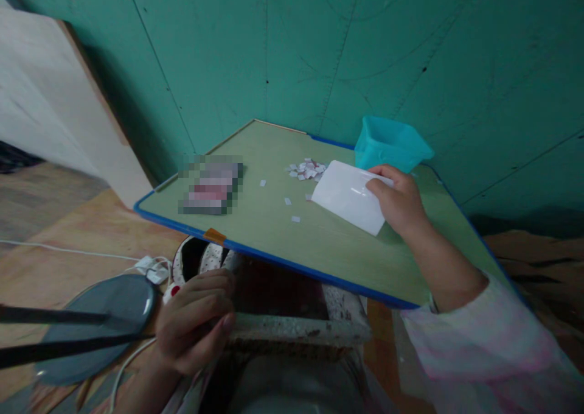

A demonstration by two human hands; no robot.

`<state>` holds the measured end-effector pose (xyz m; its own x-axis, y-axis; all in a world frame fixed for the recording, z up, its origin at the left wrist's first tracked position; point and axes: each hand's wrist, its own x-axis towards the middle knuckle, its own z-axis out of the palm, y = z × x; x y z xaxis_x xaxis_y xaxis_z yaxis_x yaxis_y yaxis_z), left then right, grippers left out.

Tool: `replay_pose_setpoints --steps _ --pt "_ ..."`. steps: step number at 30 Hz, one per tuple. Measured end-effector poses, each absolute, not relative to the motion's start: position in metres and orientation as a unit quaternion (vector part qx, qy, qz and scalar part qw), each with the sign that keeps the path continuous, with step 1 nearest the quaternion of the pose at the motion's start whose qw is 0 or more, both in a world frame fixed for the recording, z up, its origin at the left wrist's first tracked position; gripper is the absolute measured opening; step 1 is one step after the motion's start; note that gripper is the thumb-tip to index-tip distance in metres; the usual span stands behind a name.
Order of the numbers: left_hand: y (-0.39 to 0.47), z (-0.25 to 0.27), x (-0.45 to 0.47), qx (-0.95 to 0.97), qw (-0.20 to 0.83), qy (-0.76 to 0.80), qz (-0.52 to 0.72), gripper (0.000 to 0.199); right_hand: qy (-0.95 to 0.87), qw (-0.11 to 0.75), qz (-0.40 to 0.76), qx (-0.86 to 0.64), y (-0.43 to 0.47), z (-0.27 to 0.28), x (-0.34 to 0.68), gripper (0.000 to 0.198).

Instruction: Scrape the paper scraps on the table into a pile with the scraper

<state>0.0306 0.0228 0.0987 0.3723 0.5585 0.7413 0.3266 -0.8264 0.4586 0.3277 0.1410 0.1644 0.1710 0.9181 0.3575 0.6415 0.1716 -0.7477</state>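
Note:
My right hand (pixel 398 196) grips a glossy white sheet (pixel 350 196) by its right edge, thumb on top, and holds it tilted over the table. Close to the sheet's upper left corner lies a loose heap of small white paper pieces (pixel 309 170), some with reddish marks. A few single pieces (pixel 296 219) are scattered nearer the table's front edge. Below that edge, beside a whitish frame, my left hand (pixel 196 322) is curled closed. Its palm is hidden, so I cannot tell whether anything is inside.
A turquoise plastic bin (pixel 392 143) stands at the back of the pale green, blue-edged table (pixel 269 237). A blurred flat item (pixel 212 189) lies on the left. Behind is a green wall (pixel 301 55). A grey round stool (pixel 98 329) and a white cable (pixel 68 248) are at lower left.

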Motion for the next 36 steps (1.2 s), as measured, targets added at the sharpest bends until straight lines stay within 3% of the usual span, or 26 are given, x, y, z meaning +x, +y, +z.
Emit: replay_pose_setpoints --steps 6,36 --pt "0.0223 0.0977 0.0283 0.835 0.14 0.242 0.475 0.015 -0.623 0.436 0.236 -0.605 0.1405 0.1628 0.3308 0.015" --pt "0.0231 0.0976 0.0304 0.826 0.142 0.264 0.478 0.014 -0.599 0.454 0.272 -0.601 0.139 0.158 0.3285 0.018"
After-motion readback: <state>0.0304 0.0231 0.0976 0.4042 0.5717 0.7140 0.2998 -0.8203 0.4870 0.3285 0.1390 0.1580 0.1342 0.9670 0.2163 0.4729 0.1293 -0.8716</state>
